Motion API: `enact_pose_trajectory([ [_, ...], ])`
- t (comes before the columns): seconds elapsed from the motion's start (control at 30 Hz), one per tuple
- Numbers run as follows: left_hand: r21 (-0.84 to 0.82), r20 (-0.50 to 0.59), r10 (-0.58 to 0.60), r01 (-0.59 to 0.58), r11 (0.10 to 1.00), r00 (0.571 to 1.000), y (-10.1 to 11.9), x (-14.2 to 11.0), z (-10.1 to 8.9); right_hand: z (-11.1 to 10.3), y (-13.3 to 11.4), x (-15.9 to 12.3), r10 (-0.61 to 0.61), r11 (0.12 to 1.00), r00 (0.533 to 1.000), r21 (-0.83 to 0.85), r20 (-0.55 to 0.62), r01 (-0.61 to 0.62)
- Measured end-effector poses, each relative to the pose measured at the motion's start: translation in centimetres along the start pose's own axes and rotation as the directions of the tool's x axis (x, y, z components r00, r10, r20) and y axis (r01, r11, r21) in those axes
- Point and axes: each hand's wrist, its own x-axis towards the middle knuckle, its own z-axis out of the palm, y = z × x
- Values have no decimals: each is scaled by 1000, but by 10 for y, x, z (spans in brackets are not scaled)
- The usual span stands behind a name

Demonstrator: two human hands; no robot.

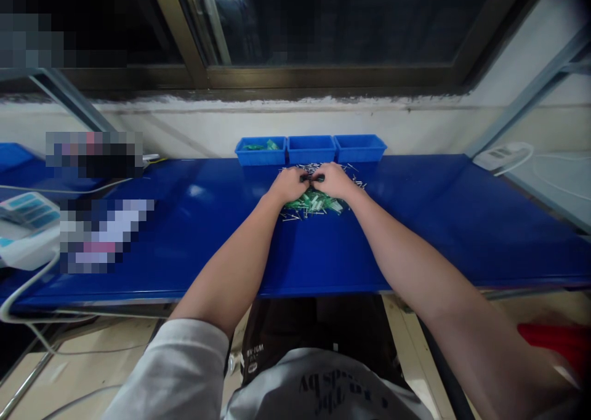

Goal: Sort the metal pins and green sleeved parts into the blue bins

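My left hand point(292, 185) and my right hand point(334, 180) are close together over a pile on the blue table. Fingers of both are closed on a small black piece point(318, 177), too small to tell its kind. Beneath and in front of them lie several green and clear plastic packets point(318, 202). Loose thin metal pins, like nails or screws point(295, 214), are scattered around the packets and also behind my hands. My fingers hide part of the pile.
Three blue bins stand in a row by the wall: the left bin point(261, 156) holds green packets, beside the middle bin point(311, 152) and right bin point(360, 150). A white device point(28, 241) with a cable sits at left. A white power strip point(501, 155) lies at right.
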Motion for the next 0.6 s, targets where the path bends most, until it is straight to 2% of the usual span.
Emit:
enact_pose_trajectory([
  [0.23,-11,-7,0,0,1000,1000,0,2,2,-4,-7,1,-36,999,999,27,28,35],
  [0.6,-26,0,-4,4,1000,1000,-1,3,2,-2,-6,-1,-26,999,999,33,-24,27],
])
